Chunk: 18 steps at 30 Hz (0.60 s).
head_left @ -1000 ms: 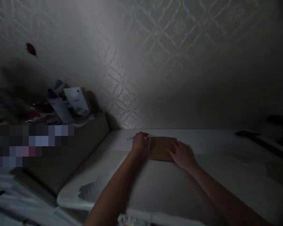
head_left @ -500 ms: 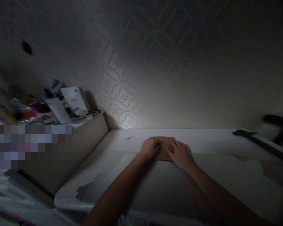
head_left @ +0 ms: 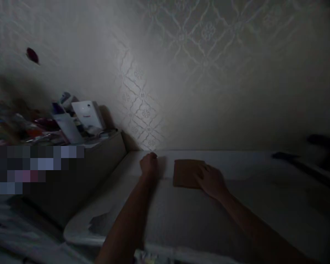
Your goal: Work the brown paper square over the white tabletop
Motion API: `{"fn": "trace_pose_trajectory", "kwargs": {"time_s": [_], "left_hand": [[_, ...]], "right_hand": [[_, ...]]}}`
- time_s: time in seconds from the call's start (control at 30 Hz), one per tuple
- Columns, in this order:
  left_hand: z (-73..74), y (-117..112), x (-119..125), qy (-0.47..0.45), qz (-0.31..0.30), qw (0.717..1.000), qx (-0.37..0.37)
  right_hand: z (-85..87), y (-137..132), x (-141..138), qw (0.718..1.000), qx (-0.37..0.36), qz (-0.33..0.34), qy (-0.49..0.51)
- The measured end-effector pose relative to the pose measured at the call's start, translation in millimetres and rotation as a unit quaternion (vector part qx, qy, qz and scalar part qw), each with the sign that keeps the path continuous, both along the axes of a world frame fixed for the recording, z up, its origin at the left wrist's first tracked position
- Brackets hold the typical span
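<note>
Head view: right hand point(head_left: 213, 180) lies flat on brown card point(head_left: 186, 173); left hand point(head_left: 149, 164) curled shut beside it.

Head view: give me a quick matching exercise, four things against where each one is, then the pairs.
Things:
1. right hand
2. left hand
3. brown card
4. white box

Places:
A. leaning among clutter on the side cabinet at left
B. flat on the white surface, between the hands
C. on the white surface, apart from the card, closed in a loose fist
D. resting on the card's right part

Pairs: 1-D, 2-C, 3-B, 4-A
</note>
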<state>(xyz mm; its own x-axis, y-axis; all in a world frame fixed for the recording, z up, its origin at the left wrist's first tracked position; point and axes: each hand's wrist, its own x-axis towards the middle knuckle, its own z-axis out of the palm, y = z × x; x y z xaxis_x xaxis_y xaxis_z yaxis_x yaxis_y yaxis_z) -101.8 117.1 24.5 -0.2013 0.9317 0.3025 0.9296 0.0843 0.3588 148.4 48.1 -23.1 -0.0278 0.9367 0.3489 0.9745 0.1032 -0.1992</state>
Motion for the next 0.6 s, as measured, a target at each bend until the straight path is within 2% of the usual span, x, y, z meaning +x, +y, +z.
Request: {"fn": "trace_pose_trajectory", "kwargs": {"time_s": [0.17,0.4,0.5,0.6], "left_hand": [[-4.9,-0.3,-18.8,0.014,0.067,0.997,-0.022],[-1.8,-3.0,-13.3,0.017,0.074,0.997,-0.036],[2.7,-5.5,1.0,0.03,0.025,0.999,-0.012],[4.0,-11.2,25.5,0.034,-0.106,0.994,0.012]], "right_hand": [[-3.3,1.8,1.2,1.0,0.006,0.0,0.004],[-3.1,1.8,0.8,1.0,0.0,0.001,0.001],[-2.3,1.1,0.4,1.0,-0.002,-0.001,-0.001],[-1.7,0.9,0.3,1.0,-0.002,-0.004,-0.005]]}}
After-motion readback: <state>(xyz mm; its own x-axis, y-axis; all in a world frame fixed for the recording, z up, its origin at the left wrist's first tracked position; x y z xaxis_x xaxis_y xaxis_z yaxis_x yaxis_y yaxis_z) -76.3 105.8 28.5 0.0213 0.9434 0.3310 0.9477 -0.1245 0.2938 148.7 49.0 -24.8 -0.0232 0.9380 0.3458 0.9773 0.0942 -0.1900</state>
